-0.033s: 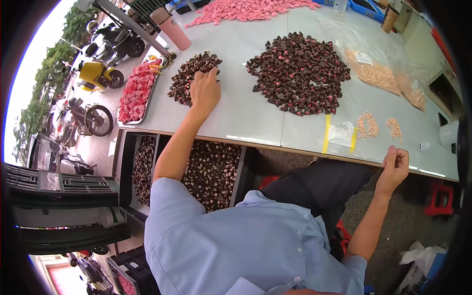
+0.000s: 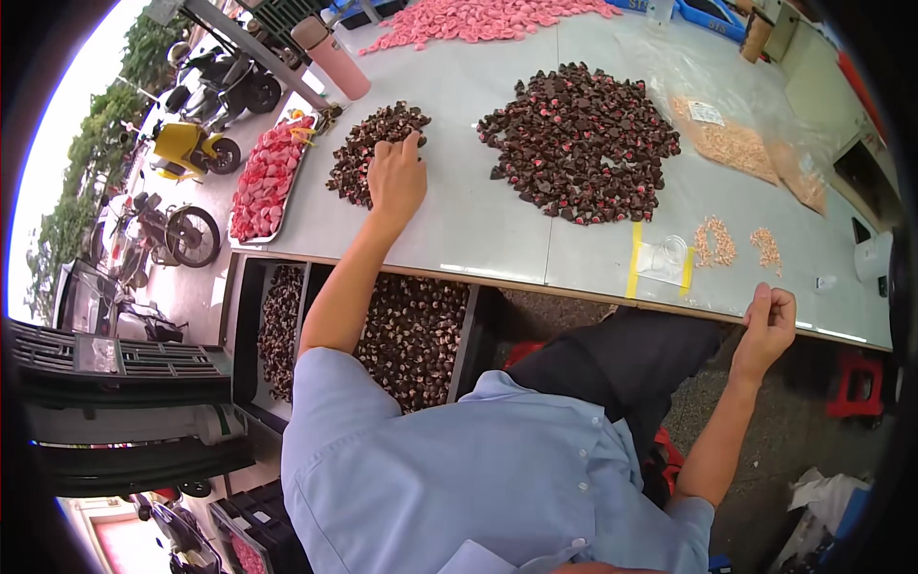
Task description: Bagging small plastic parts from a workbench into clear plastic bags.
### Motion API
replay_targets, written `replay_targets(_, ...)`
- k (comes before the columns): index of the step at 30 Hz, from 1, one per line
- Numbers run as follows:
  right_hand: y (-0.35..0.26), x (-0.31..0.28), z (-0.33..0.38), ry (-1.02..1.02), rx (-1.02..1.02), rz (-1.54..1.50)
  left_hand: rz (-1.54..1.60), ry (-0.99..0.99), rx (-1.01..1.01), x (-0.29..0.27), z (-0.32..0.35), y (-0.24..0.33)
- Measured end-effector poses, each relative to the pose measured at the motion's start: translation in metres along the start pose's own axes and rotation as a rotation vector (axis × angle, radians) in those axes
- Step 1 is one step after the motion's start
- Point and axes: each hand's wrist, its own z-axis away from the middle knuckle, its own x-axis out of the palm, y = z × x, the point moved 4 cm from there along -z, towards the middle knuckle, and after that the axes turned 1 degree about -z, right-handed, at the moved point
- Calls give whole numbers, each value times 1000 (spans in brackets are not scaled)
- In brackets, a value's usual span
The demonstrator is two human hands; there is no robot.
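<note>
Fingers [image 2: 776,304] of the right hand [image 2: 760,330] are curled into a loose fist, thumb laid against the forefinger; whether anything is pinched between them cannot be told. This hand hangs just off the near edge of the pale table [image 2: 478,230], apart from every heap. Below the table edge, on the person's left, open trays [image 2: 411,330] hold more of the dark pieces.

On the tabletop just beyond the right hand lies a small clear dish [image 2: 666,256] framed by yellow tape strips, and beside it two little tan heaps [image 2: 713,241].

Farther in, the left hand [image 2: 397,182] rests palm down at the near side of the small pile of dark brown, pink-flecked pieces [image 2: 359,158]. Its fingers [image 2: 409,148] are pressed together and extended, the tips touching the pile; no piece is seen gripped. To the right, well apart, spreads the large pile [image 2: 579,143] of the same pieces. At the left table edge stands a tray of red pieces [image 2: 268,177]; to the far right lie clear bags of tan pieces [image 2: 732,143].

Farthest off are a pink bottle [image 2: 330,57] and a wide pink heap [image 2: 478,17].

Against the other frame of the same instant, neither hand nor any pile shows a shift: the left hand lies on the small pile in both.
</note>
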Motion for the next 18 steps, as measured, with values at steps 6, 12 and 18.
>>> replay_targets(6, 1, -11, 4, 17, -3, 27, 524, -150, 119, 4, -4, 65)
replay_targets(12, -8, -16, 5, 31, 1, 101, 806, -292, 206, 23, -4, 77)
replay_targets(18, 21, 2, -11, -131, -37, 337, 694, -327, 255, 5, -6, 77)
